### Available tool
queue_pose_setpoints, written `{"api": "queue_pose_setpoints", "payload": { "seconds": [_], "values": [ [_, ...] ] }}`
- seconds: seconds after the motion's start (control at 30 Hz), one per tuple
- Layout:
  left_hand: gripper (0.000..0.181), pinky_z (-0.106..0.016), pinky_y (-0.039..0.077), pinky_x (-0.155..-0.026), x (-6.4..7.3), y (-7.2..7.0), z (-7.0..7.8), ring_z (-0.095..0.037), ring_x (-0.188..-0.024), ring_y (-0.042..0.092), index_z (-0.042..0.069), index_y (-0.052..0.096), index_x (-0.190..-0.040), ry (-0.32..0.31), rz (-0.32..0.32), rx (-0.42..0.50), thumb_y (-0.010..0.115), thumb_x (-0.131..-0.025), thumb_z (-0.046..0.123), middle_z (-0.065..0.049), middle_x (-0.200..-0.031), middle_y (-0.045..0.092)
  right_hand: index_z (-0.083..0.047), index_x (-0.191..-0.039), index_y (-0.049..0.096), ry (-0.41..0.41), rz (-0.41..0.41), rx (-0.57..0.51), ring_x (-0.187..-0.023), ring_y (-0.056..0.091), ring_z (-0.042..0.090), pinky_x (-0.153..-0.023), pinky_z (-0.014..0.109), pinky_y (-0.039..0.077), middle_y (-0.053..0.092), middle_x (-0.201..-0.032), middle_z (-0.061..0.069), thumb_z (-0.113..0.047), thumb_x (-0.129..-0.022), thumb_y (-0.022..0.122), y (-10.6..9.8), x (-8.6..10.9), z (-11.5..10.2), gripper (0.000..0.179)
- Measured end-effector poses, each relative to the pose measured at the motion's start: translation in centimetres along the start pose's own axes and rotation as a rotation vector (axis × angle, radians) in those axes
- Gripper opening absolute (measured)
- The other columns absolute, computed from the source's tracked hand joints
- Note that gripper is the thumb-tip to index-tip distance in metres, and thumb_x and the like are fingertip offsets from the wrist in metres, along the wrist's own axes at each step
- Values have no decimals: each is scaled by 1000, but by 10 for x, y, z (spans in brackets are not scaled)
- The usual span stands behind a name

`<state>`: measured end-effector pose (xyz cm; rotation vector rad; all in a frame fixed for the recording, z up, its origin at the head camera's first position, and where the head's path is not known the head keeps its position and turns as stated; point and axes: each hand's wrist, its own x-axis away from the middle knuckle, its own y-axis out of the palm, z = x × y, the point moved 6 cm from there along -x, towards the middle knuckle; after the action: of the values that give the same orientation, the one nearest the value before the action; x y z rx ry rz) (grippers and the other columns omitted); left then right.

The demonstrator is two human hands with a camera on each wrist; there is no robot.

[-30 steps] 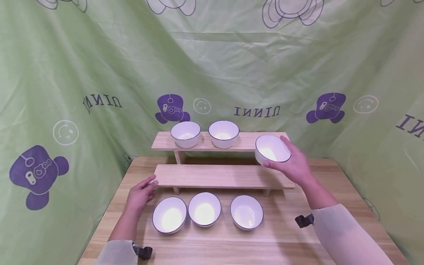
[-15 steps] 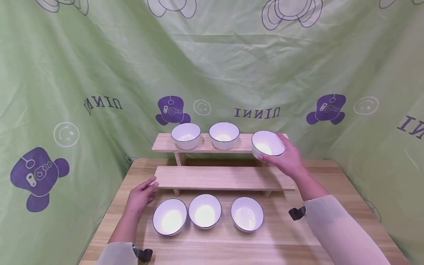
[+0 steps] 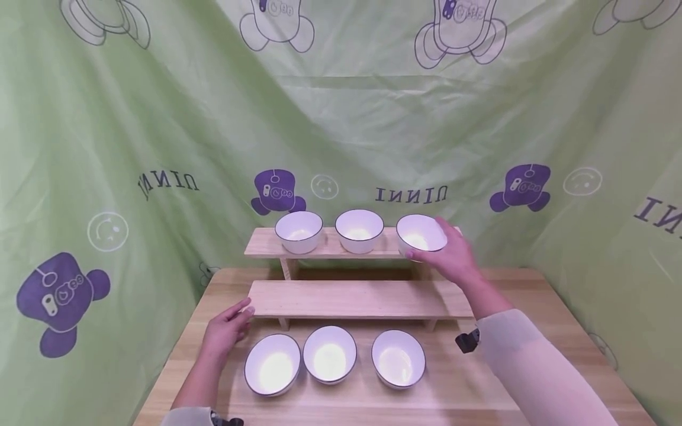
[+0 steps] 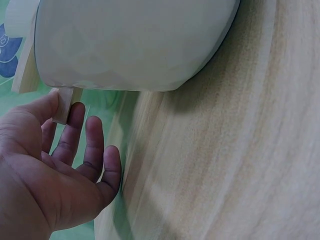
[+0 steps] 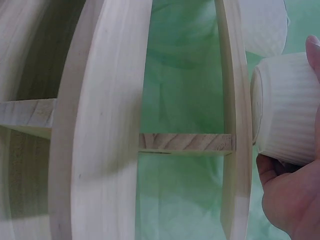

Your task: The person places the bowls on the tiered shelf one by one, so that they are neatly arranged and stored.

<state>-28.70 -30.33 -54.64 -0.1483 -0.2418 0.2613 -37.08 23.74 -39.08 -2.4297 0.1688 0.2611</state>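
Observation:
My right hand [image 3: 450,251] grips a white bowl [image 3: 418,234] with a dark rim, fingers around its right side and thumb at the front. The bowl stands at the right end of the upper shelf [image 3: 325,251]; in the right wrist view the ribbed bowl [image 5: 287,107] has its base right at the shelf board [image 5: 237,100]. With thumb and index finger, my left hand [image 3: 226,328] pinches the left end of the lower shelf [image 3: 357,299]. In the left wrist view that board end [image 4: 62,106] shows between them, the other fingers loosely bent.
Two more white bowls, a left one [image 3: 298,232] and a middle one [image 3: 359,231], share the upper shelf. Three bowls, including a right-hand one [image 3: 398,359], stand on the wooden table [image 3: 479,378] before the lower shelf. A green printed curtain [image 3: 341,136] surrounds the table.
My right hand has carried its bowl left and back to the upper shelf, beside the middle bowl. The left hand has stayed at the lower shelf's end. The head view has tilted up slightly.

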Motion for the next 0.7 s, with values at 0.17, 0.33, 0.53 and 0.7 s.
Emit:
{"api": "queue_pose_setpoints", "payload": {
  "seconds": [0.17, 0.33, 0.53, 0.7],
  "values": [
    [66, -30, 60, -80, 1, -1, -4, -19, -97, 69, 18, 60, -147, -7, 13, -6, 82, -90, 44, 6, -114, 72, -15, -166, 26, 3, 0, -2, -138, 43, 48, -109, 69, 38, 40, -158, 26, -70, -63, 90, 7, -5, -3, 133],
    [68, -31, 60, -80, 1, 0, -5, -20, -97, 69, 17, 61, -146, -4, 8, -1, 82, -88, 45, 6, -113, 73, -14, -166, 24, 14, -5, 15, -143, 39, 47, -113, 67, 36, 37, -161, 25, -72, -63, 89, 11, -11, -2, 135],
    [68, -31, 60, -79, 1, 0, -3, -20, -97, 70, 18, 61, -146, 4, 9, -5, 82, -88, 45, 3, -118, 73, -16, -166, 23, 22, -5, 38, -144, 36, 48, -113, 67, 36, 35, -163, 24, -75, -63, 87, 13, -17, -3, 136],
    [65, -31, 60, -79, -1, -1, -1, -21, -97, 70, 18, 61, -146, 10, 8, -4, 81, -90, 43, 5, -114, 73, -16, -167, 20, 29, -13, 40, -145, 35, 48, -114, 66, 35, 33, -164, 24, -76, -63, 86, 12, -20, -6, 137]
  ]
}}
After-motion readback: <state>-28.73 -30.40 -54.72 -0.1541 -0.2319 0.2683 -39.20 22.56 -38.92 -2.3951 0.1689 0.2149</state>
